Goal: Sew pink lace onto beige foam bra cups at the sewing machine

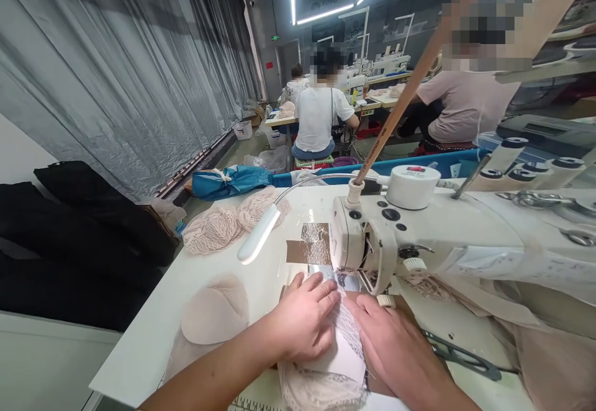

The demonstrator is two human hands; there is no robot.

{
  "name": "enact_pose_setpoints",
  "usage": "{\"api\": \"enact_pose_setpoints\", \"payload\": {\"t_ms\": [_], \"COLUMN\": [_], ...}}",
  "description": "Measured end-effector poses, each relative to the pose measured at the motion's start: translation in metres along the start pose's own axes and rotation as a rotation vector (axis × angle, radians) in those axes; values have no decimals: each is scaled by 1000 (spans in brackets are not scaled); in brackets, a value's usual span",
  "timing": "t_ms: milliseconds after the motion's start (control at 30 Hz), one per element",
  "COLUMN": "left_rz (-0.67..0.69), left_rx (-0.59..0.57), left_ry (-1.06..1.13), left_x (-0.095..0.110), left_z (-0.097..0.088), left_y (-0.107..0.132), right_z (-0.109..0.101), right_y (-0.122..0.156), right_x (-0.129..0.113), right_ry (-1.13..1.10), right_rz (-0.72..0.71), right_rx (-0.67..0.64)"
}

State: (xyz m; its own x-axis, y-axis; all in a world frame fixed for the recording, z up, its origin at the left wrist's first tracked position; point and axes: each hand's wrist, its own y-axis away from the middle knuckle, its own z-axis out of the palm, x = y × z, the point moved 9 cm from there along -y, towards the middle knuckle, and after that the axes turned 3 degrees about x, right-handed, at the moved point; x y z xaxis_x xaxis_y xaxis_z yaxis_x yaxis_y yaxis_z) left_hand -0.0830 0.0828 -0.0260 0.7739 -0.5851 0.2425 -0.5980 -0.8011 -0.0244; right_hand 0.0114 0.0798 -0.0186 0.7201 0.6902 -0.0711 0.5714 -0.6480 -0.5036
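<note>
My left hand [310, 318] lies on a piece of pale pink lace fabric [347, 327] in front of a white sewing machine [363, 237]. Its fingers reach toward the needle area, some stretched out and the lower ones bent. My right hand [393, 339] rests along the other edge of the lace, fingers extended and fingertips close to the presser foot; its thumb is hidden. A smooth white panel [342, 358] lies with the lace between my hands. More lace [321, 392] hangs toward me below them. The needle itself is hard to make out.
At left on the table are pale fabric cups [212, 315] and lace cups [214, 228]. A lit gooseneck lamp [261, 234] leans over the table. Metal tweezers-like tool [465, 355] and beige fabric [554, 355] lie at right. Thread cones [507, 156] stand behind. Several people sit at machines beyond.
</note>
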Motion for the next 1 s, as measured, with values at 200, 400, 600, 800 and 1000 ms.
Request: {"api": "enact_pose_setpoints", "payload": {"t_ms": [200,400,600,800,1000], "left_rz": [55,111,117,155,142], "left_rx": [-6,18,35,40,72], "left_ry": [-44,-68,-53,9,85], "left_x": [-5,-8,-8,0,0], "left_z": [-3,-6,-9,-7,-6], "left_y": [-5,-7,-6,4,3], "right_z": [4,9,8,11,15], "right_y": [-4,-7,-5,3,7], "right_x": [0,5,5,1,3], "right_ry": [24,5,-9,40,83], "right_rz": [24,76,55,-37,-50], "right_rx": [-62,-151,-102,-69,-64]}}
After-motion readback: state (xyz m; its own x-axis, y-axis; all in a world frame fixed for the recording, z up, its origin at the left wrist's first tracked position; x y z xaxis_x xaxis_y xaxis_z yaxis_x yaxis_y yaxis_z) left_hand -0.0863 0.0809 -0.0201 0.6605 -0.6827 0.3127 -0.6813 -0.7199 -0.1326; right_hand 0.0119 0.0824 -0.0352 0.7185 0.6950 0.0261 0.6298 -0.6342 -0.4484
